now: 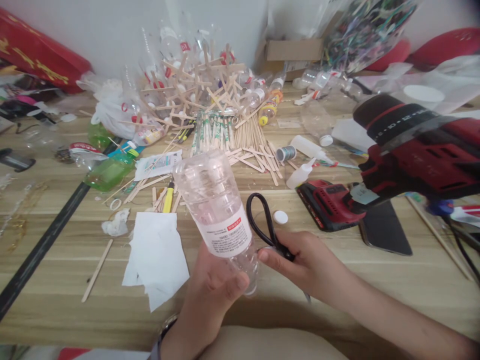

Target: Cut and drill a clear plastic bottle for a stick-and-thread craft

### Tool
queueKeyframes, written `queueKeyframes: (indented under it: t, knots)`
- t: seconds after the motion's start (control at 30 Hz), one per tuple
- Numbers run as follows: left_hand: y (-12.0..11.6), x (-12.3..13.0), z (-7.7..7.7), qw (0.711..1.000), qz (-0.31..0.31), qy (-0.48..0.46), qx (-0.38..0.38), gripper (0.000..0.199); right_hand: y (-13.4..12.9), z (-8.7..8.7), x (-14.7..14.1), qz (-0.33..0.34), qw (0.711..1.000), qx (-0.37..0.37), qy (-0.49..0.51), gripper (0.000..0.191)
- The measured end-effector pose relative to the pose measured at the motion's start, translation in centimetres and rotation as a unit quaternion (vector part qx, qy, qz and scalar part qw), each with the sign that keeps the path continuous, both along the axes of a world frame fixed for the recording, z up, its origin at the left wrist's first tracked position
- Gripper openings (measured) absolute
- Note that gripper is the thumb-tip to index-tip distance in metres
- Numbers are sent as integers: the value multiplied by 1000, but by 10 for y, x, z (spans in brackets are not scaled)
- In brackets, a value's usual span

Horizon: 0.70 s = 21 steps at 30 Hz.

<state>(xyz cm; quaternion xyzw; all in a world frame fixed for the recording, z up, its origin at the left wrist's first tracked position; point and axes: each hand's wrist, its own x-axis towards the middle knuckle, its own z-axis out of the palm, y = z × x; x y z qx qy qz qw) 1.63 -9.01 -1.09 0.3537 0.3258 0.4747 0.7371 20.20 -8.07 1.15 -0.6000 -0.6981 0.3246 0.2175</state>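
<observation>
My left hand is wrapped round the lower part of a clear plastic bottle with a white and red label. The bottle leans slightly left, its base pointing up and away from me; the printing on the label appears upside down. In my right hand is a pair of black-handled scissors. One handle loop sticks up beside the bottle, and a grey tip shows below the hand. My right thumb is close to the bottle's side; whether it touches, I cannot tell. A white cap lies on the table just beyond.
A red cordless drill stands at the right, near a dark phone. Wooden sticks and several bottles are heaped at the back. White paper, a yellow cutter and a green bottle lie left.
</observation>
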Motion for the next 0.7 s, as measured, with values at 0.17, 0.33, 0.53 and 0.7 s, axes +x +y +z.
queueKeyframes:
  t: [0.17,0.33,0.53,0.7]
  knots:
    - [-4,-1,4,998,12,54,2,58,-1,2,-2,17,986,-132,104,54]
    - [-10,2,10,996,43,78,-2,70,1,1,-3,26,970,-170,174,53]
    - [-17,3,4,984,63,159,41,65,1,-3,-3,9,957,-217,195,58]
    - [-16,-2,5,965,60,234,101,66,3,-7,-2,2,953,-228,198,58]
